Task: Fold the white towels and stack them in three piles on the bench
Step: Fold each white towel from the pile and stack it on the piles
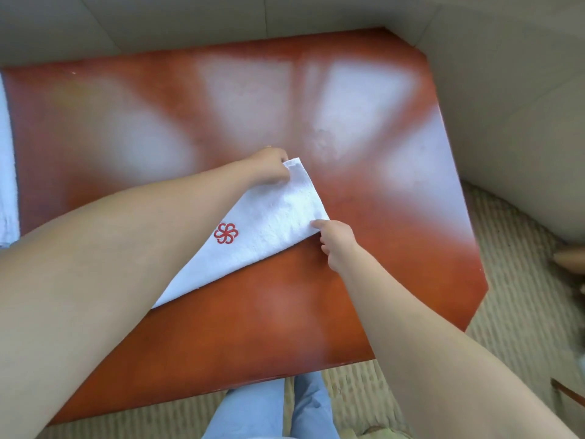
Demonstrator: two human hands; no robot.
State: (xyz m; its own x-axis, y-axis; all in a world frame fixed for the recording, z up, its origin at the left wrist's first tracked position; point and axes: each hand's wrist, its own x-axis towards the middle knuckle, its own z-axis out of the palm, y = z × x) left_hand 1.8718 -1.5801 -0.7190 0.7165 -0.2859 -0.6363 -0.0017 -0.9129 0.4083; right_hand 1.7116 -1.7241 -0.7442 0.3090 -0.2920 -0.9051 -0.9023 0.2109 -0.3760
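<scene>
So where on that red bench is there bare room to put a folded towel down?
The bench is bare beyond the white towel, up to the wall, and to its right as far as the angled edge. It is crowded only mid-bench, where the left hand and right hand pinch the towel's corners. More white cloth lies at the left edge.

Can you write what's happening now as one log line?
step: folding | left hand pinches towel corner | right hand pinches other corner | bench

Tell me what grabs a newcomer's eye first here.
The white towel with its red flower emblem, lying mid-bench between both hands: the left hand pinches its far corner, the right hand its near-right corner. Next, the glossy red-brown bench with pale window glare, and more white cloth at its far left edge.
</scene>
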